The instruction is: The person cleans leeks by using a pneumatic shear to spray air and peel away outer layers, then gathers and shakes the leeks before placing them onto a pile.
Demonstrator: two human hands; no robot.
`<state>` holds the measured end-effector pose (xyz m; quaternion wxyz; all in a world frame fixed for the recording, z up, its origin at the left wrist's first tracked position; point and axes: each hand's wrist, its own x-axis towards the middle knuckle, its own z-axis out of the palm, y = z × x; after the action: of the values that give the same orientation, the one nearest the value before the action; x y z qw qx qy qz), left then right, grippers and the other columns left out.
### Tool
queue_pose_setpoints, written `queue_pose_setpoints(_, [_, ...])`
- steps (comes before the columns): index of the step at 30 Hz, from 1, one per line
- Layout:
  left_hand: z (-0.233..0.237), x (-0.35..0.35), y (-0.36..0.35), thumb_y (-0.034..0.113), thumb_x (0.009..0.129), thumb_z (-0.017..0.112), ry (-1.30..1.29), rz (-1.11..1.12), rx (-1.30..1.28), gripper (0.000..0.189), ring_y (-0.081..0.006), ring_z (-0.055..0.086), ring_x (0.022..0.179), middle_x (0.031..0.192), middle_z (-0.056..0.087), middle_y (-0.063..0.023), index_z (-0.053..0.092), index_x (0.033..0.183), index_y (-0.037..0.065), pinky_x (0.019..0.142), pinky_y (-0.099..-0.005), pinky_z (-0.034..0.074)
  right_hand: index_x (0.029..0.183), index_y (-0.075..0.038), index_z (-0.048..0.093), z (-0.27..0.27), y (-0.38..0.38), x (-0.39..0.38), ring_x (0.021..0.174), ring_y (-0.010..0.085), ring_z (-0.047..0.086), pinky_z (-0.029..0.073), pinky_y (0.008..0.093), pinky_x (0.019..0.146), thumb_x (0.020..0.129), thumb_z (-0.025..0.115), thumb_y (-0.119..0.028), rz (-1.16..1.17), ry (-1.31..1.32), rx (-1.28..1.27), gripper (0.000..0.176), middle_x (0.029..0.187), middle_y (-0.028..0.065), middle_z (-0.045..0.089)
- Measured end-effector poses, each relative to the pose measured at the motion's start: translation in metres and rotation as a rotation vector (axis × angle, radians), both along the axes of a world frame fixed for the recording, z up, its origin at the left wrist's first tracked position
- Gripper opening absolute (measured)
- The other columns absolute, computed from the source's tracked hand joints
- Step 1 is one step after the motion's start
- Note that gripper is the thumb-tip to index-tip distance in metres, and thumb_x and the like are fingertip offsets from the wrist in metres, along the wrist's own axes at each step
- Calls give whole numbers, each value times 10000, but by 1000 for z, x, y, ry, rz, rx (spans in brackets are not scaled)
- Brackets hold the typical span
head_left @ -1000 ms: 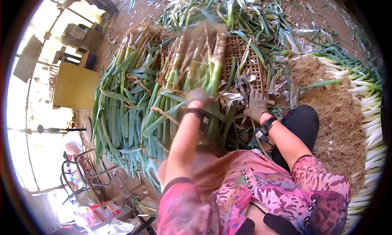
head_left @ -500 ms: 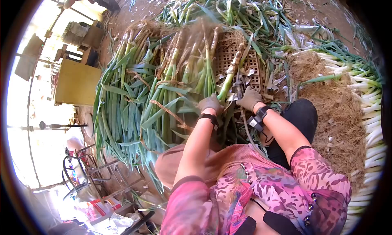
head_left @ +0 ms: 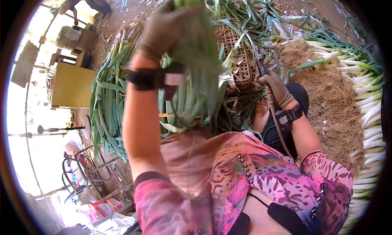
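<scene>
My left hand (head_left: 165, 31), in a brown work glove, is raised up and left in the head view, its fingers wrapped around a leek (head_left: 192, 39). Motion blurs this leek, and its green leaves hang down over the bundled leeks (head_left: 114, 84) behind. My gloved right hand (head_left: 277, 88) is low beside my knee, closed on a thin hose (head_left: 272, 106) with a narrow metal nozzle end. The nozzle points up toward the edge of a tan plastic crate (head_left: 232, 39). A loose leek stalk leans against the crate.
Trimmed white leeks (head_left: 371, 100) line the right side, their roots (head_left: 335, 112) massed inward. Cut leaves (head_left: 245, 10) are heaped beyond the crate. At left stand a yellow box (head_left: 73, 86) and a metal frame (head_left: 81, 165). Another person (head_left: 92, 2) is at the top left.
My left hand has risen up and left from beside the crate, with a leek in it. My right hand has moved a little right and down, still with the hose.
</scene>
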<state>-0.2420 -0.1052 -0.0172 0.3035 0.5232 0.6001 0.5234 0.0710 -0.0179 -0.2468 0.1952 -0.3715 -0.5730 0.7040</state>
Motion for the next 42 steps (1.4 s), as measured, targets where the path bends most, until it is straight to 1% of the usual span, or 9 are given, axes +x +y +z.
queue_pose_setpoints(3, [53, 45, -21, 239, 972, 609, -54, -74, 8, 336, -132, 676, 797, 1016, 703, -47, 633, 1260, 67, 727, -271, 593, 1102, 23, 624, -24, -1, 5, 676, 81, 584, 497, 232, 652, 921, 551, -170, -81, 125, 154, 275, 883, 25, 660])
queue_pose_setpoints(7, [-25, -11, 27, 152, 957, 598, 612, -319, 190, 360, -170, 695, 879, 1122, 674, -22, 597, 1317, 157, 739, -278, 603, 1106, 28, 617, -24, -7, 11, 753, 100, 624, 523, 244, 702, 934, 577, -209, -9, 118, 17, 296, 904, 28, 648])
queue_pose_setpoints(11, [-201, -1, 35, 138, 987, 572, 1196, -105, -291, 286, -253, 716, 758, 922, 690, -117, 657, 1229, 266, 635, -338, 620, 1010, 26, 633, -30, -35, 5, 423, 103, 518, 416, 252, 368, 941, 627, -323, -89, 8, 101, 355, 736, 30, 611])
queue_pose_setpoints(15, [-394, 14, 1, 86, 935, 602, 1223, -269, -383, 388, -203, 713, 784, 912, 713, -78, 643, 1262, 290, 606, -327, 581, 1017, -37, 663, -22, -50, 4, 635, 245, 660, 531, 366, 578, 864, 668, -305, 152, -328, 322, 309, 803, 123, 680])
queue_pose_setpoints(18, [-367, 56, -15, 160, 922, 694, -639, 213, -652, 287, -147, 648, 753, 854, 661, -11, 650, 1196, 84, 634, -283, 528, 1022, -36, 675, -25, -64, -3, 931, 379, 664, 522, 431, 838, 827, 672, -319, 334, -393, 592, 343, 927, 201, 701])
queue_pose_setpoints(24, [-395, 52, -13, 226, 949, 677, -967, 179, -524, 318, -143, 629, 874, 996, 667, -45, 641, 1187, 19, 772, -277, 518, 1022, 28, 626, -29, -50, -24, 953, 394, 662, 523, 458, 829, 846, 631, -419, 634, -761, 618, 480, 944, 236, 686])
queue_pose_setpoints(34, [-417, 49, -14, 299, 1023, 579, -1058, 99, -389, 412, -134, 631, 962, 1122, 673, -59, 588, 1302, -4, 846, -270, 509, 999, 42, 605, -31, -14, -83, 930, 427, 667, 526, 486, 826, 815, 673, -375, 409, -581, 703, 461, 967, 270, 674])
queue_pose_setpoints(37, [-412, 47, -22, 187, 969, 558, -240, -141, -78, 452, -231, 635, 1080, 1202, 662, -124, 496, 1387, 28, 945, -328, 503, 1014, 42, 644, -27, 21, -143, 936, 402, 681, 533, 469, 838, 831, 668, -378, 449, -633, 734, 458, 971, 266, 684])
queue_pose_setpoints(42, [-441, 28, -28, 150, 947, 577, 366, -59, -333, 520, -296, 669, 1045, 1192, 666, -174, 421, 1435, 63, 901, -390, 523, 1059, 35, 666, -56, 59, -200, 934, 424, 683, 538, 485, 833, 870, 625, -349, 276, -681, 730, 430, 965, 276, 698])
